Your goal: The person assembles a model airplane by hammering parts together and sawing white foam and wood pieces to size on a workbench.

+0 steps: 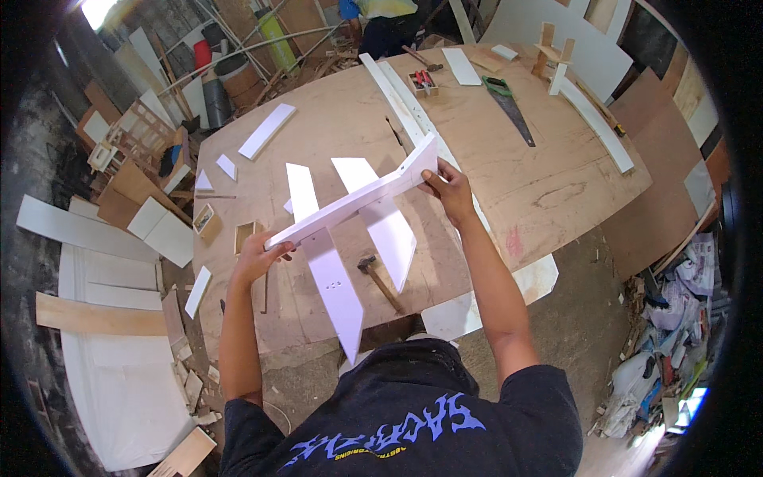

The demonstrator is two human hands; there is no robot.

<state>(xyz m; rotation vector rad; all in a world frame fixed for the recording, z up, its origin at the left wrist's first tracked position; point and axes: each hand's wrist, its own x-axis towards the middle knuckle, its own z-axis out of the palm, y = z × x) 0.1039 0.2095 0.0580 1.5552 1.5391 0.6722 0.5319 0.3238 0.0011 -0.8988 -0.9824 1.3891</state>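
I grip a white wooden assembly with both hands above a plywood table (556, 191): a long crossbar (334, 210) with two slanted-end boards, the left board (334, 290) and the right board (385, 238), set across it. My left hand (265, 256) is closed on the crossbar's left end. My right hand (447, 191) grips its raised right end, thumb in front. A wooden-handled hammer (385, 290) lies under the assembly, between the two boards.
Small wooden boxes (207, 222), white offcuts (265, 129), long white strips (389, 99) and a green-handled saw (509, 111) are on the table. A person (385, 24) is behind it. Panels (119, 302) lean at the left; piled scraps (668, 326) fill the right.
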